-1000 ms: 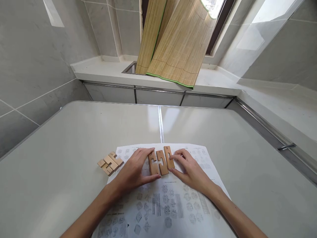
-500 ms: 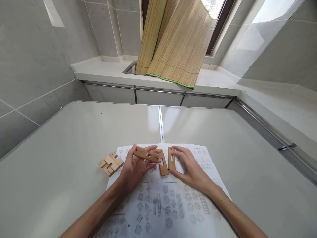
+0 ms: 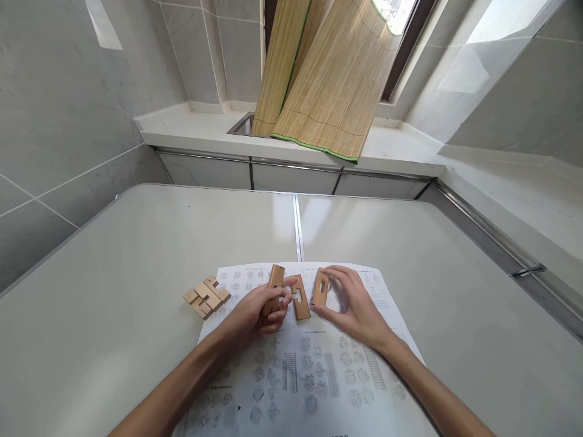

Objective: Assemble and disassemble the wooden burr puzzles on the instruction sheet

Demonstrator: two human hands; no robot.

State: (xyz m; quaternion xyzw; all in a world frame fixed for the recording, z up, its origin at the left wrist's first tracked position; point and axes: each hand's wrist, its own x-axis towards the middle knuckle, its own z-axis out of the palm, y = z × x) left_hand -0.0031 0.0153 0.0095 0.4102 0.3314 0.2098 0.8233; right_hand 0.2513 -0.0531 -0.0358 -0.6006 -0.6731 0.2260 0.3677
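My left hand [image 3: 260, 308] is closed around a wooden puzzle piece [image 3: 276, 277], which it holds tilted nearly upright above the paper. Between the two hands lies a flat wooden piece with a notched slot [image 3: 301, 308], touched or nearly touched by a left fingertip; I cannot tell which. My right hand [image 3: 348, 300] grips a slotted wooden piece [image 3: 320, 287] by its ends, between thumb and fingers. Left of my left hand, several notched light wooden pieces [image 3: 207, 297] sit side by side in a group.
A printed sheet [image 3: 328, 376] with rows of small puzzle drawings lies under the hands on the pale table [image 3: 113, 291]. A metal seam [image 3: 297, 227] crosses the table. Behind it are a white ledge [image 3: 195, 130] and a hanging bamboo blind [image 3: 328, 91].
My left hand has turned over and wrapped its fingers round its piece, swinging it from sideways to nearly upright. The piece in my right hand has tilted and shifted slightly right.
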